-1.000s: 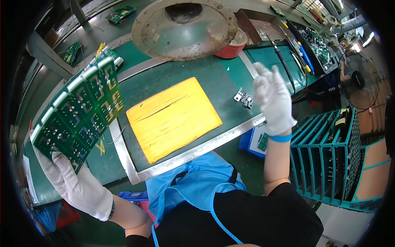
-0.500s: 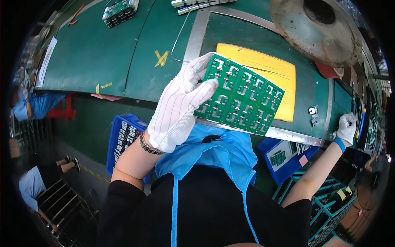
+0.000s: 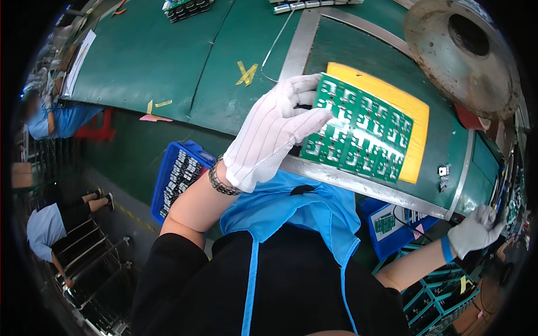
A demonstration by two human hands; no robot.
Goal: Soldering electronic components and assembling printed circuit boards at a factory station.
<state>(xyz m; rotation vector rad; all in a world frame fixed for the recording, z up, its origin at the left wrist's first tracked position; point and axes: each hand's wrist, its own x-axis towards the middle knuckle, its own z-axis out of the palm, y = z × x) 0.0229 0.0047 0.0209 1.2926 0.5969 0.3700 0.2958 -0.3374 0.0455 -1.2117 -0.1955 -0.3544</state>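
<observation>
In its white striped glove, my left hand (image 3: 274,131) grips the left edge of a green circuit board panel (image 3: 364,133). The thumb lies on the face of the panel. Rows of repeated silver pads and small parts cover that face, which is tilted up and catches a glare. Underneath the panel, partly hidden, is a yellow block (image 3: 418,126) on the green bench (image 3: 151,61). My right hand (image 3: 475,231), gloved with a blue band at the wrist, reaches out at the far right beside cluttered items. Its fingers look apart, and I see nothing held in them.
A metal exhaust hood (image 3: 431,61) hangs at the upper right. One small metal part (image 3: 444,176) lies near the bench's right side. Below the bench are a filled blue bin (image 3: 161,187), another blue bin (image 3: 386,246) and teal racks (image 3: 437,302). Other people are at the left.
The view has shifted, so the bench and panel sit farther right. My right hand has come lower and nearer, and its fingers have spread. The panel's tilt has altered, bringing glare.
</observation>
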